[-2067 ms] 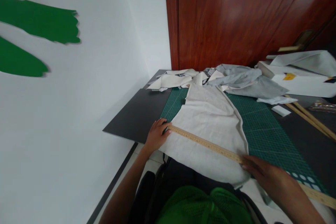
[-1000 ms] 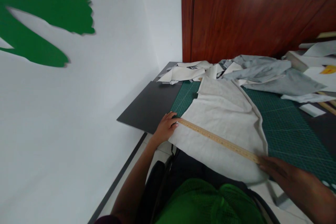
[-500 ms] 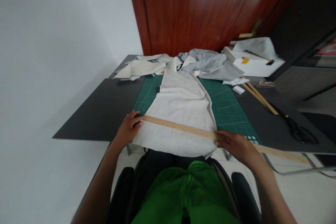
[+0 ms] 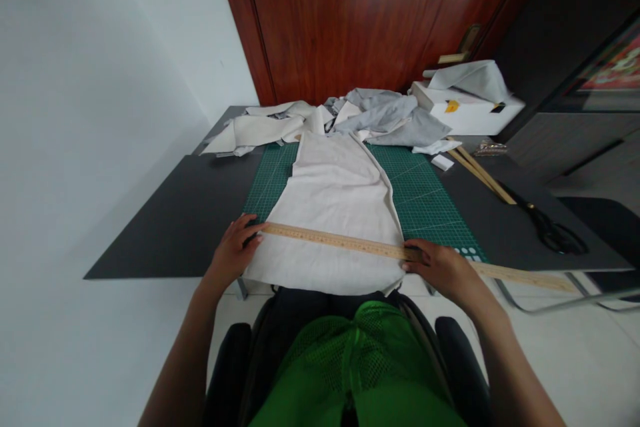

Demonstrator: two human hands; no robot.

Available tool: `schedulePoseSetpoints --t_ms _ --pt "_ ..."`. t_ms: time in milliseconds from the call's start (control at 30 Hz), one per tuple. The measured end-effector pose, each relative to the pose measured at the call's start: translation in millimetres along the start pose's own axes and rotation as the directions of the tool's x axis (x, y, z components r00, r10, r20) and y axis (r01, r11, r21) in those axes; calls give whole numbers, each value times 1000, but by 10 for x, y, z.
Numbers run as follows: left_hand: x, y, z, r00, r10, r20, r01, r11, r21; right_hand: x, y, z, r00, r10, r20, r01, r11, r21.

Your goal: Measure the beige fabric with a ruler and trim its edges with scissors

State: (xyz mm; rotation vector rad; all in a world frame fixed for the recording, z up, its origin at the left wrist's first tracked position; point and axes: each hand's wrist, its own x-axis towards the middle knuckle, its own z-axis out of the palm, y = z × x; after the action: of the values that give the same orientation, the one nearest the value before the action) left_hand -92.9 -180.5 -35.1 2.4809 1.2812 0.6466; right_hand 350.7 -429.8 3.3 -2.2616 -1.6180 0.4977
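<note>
Head view has swung right; left hand [image 4: 233, 253] and right hand [image 4: 441, 269] still pinch the ruler [image 4: 335, 239] across the cloth [image 4: 340, 203], apparently steadying it.

Mid-frame, you have off-white cloth [image 4: 340, 197], a tan ruler [image 4: 330, 239] with dark markings and a green mat [image 4: 423, 193] gridded in paler lines.

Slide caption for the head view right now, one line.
Left hand and right hand steady a wooden ruler across pale fabric over a green cutting mat.
</note>
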Motion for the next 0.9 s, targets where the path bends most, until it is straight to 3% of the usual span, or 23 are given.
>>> schedulePoseSetpoints --t_ms 233,633,900 --pt "-4 2 -18 1000 -8 15 8 1000 -6 -47 -73 -16 996 -94 8 94 995 -28" --pt "7 -19 -16 1000 -9 20 9 1000 -4 -99 -110 -13 992 -122 -24 115 973 -199" --pt "6 2 -18 1000 -12 10 12 1000 -7 -121 -19 31 988 -141 -63 124 968 -218"
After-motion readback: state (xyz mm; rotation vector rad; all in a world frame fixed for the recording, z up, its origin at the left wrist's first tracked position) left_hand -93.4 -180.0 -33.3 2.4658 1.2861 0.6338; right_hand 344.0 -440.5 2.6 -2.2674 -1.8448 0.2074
